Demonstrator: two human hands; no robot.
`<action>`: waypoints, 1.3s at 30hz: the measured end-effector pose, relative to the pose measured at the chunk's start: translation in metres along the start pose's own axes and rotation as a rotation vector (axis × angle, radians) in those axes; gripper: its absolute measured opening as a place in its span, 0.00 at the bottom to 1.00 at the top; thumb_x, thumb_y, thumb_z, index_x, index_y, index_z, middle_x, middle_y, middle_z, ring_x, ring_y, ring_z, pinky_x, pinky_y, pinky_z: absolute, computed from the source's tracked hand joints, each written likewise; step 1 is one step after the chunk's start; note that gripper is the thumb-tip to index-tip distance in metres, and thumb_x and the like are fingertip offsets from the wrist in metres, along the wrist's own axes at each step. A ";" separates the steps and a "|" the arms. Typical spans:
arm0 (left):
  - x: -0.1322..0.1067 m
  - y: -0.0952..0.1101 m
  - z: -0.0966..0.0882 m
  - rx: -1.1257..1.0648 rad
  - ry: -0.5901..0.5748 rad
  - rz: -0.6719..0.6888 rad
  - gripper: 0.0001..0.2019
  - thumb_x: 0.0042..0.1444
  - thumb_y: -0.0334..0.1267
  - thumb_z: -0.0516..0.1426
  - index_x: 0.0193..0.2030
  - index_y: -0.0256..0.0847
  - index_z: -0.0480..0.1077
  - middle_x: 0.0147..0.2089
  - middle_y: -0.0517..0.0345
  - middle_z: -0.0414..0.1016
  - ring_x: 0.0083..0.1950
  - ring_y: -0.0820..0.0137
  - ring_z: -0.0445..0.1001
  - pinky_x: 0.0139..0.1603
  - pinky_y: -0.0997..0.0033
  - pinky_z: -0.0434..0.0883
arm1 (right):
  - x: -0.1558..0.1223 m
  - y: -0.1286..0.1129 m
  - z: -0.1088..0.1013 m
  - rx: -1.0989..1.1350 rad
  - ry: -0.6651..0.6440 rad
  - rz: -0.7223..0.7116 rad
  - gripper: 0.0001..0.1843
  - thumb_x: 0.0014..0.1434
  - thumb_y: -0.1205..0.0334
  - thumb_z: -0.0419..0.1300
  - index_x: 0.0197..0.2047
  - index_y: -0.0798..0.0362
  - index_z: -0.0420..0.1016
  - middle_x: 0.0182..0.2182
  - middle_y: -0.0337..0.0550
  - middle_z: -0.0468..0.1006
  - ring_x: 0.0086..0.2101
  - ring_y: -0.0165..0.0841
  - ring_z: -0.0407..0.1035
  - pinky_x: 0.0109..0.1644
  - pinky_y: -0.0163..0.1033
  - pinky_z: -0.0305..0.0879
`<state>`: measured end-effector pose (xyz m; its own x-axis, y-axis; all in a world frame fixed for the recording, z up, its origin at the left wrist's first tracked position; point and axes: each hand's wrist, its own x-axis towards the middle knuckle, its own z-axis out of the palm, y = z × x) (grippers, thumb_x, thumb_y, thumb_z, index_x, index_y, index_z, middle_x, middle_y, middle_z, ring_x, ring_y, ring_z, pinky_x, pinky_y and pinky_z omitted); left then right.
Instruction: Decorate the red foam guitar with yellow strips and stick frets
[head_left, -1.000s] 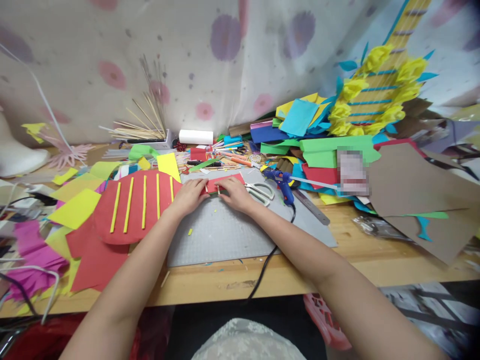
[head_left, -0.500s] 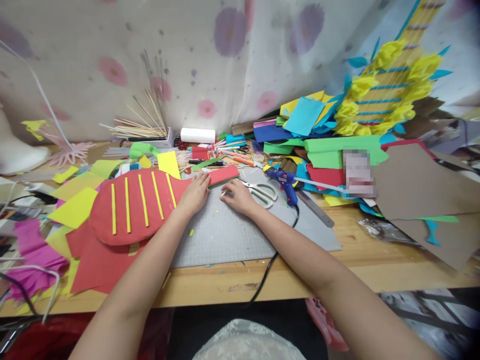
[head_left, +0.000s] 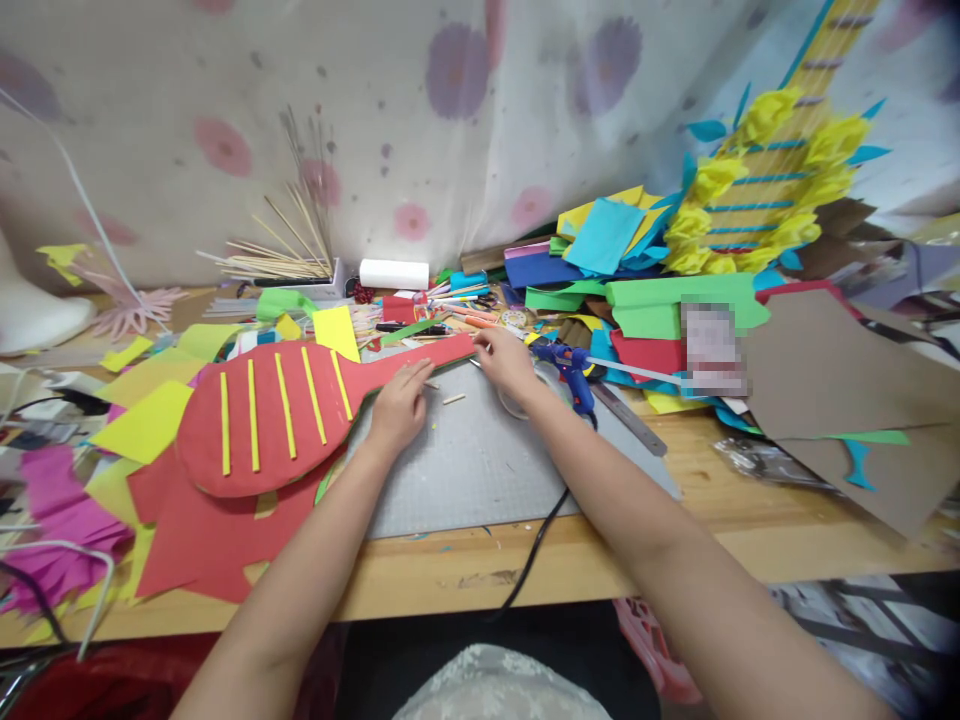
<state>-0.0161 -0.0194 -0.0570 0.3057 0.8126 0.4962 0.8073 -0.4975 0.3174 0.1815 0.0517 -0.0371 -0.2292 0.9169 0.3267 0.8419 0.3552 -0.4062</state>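
Left hand (head_left: pixel 401 405) rests, fingers extended, on the neck (head_left: pixel 450 349) of the red guitar cutout (head_left: pixel 268 420), whose yellow-striped body lies left of it; right hand (head_left: pixel 508 362), fingers curled, touches the neck's tip, grip indeterminate.

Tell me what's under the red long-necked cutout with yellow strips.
Red paper sticks out from under the round body of the red cutout; the grey cutting mat shows along its neck's near edge. Whatever lies beneath its middle is covered.

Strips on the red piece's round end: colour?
The strips are yellow; the head view shows them.
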 end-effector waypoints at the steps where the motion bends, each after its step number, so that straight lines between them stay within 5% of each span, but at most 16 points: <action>1: -0.001 -0.001 -0.003 -0.022 0.071 -0.030 0.26 0.48 0.23 0.46 0.55 0.38 0.65 0.57 0.51 0.68 0.59 0.68 0.65 0.62 0.60 0.61 | 0.012 0.004 -0.003 -0.062 -0.039 0.017 0.14 0.58 0.66 0.48 0.39 0.55 0.74 0.42 0.49 0.75 0.43 0.36 0.66 0.46 0.39 0.60; 7: -0.008 -0.012 -0.020 -0.074 0.285 -0.199 0.27 0.46 0.21 0.43 0.53 0.38 0.66 0.54 0.52 0.70 0.58 0.69 0.65 0.61 0.62 0.62 | 0.062 0.009 -0.001 -0.430 -0.328 0.012 0.17 0.58 0.68 0.47 0.45 0.57 0.74 0.44 0.60 0.74 0.43 0.43 0.70 0.43 0.42 0.63; 16: -0.009 -0.017 -0.021 -0.040 0.289 -0.315 0.28 0.44 0.21 0.43 0.52 0.41 0.66 0.52 0.55 0.71 0.57 0.70 0.66 0.60 0.63 0.64 | 0.086 0.011 0.006 -0.603 -0.516 -0.111 0.13 0.53 0.70 0.55 0.40 0.61 0.76 0.35 0.61 0.78 0.38 0.44 0.73 0.42 0.43 0.65; 25: -0.010 -0.017 -0.021 -0.070 0.294 -0.334 0.27 0.44 0.21 0.44 0.51 0.40 0.66 0.51 0.53 0.71 0.56 0.68 0.67 0.60 0.62 0.64 | 0.083 0.020 0.002 -0.592 -0.533 -0.191 0.21 0.50 0.73 0.58 0.49 0.56 0.70 0.36 0.57 0.78 0.38 0.41 0.73 0.42 0.40 0.63; 28: -0.010 -0.018 -0.019 -0.058 0.300 -0.331 0.26 0.45 0.21 0.44 0.51 0.39 0.66 0.51 0.52 0.71 0.56 0.68 0.66 0.59 0.63 0.64 | 0.084 0.023 0.000 -0.529 -0.491 -0.162 0.16 0.52 0.67 0.58 0.46 0.58 0.71 0.38 0.59 0.77 0.38 0.42 0.72 0.42 0.40 0.63; 31: -0.010 -0.019 -0.018 -0.028 0.304 -0.347 0.25 0.45 0.22 0.44 0.50 0.40 0.65 0.51 0.52 0.70 0.56 0.68 0.66 0.60 0.62 0.63 | 0.087 0.017 -0.009 -0.335 -0.333 -0.081 0.12 0.53 0.61 0.58 0.40 0.58 0.72 0.39 0.57 0.77 0.40 0.42 0.71 0.43 0.41 0.63; 34: -0.009 -0.017 -0.018 -0.023 0.319 -0.339 0.24 0.46 0.22 0.45 0.50 0.39 0.65 0.52 0.50 0.69 0.57 0.67 0.65 0.60 0.63 0.62 | 0.083 0.001 -0.020 0.144 -0.177 0.093 0.08 0.55 0.63 0.55 0.38 0.57 0.70 0.35 0.48 0.77 0.36 0.34 0.71 0.41 0.38 0.65; 39: -0.003 -0.008 -0.021 -0.155 0.384 -0.358 0.18 0.52 0.28 0.46 0.49 0.39 0.65 0.51 0.48 0.67 0.53 0.67 0.68 0.57 0.62 0.65 | 0.035 -0.029 -0.014 1.236 -0.330 0.307 0.05 0.57 0.63 0.53 0.33 0.54 0.68 0.32 0.42 0.77 0.28 0.25 0.71 0.36 0.32 0.68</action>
<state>-0.0342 -0.0237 -0.0441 -0.2041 0.7848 0.5852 0.7343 -0.2726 0.6217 0.1557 0.0714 -0.0021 -0.3660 0.9280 -0.0693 -0.0783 -0.1049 -0.9914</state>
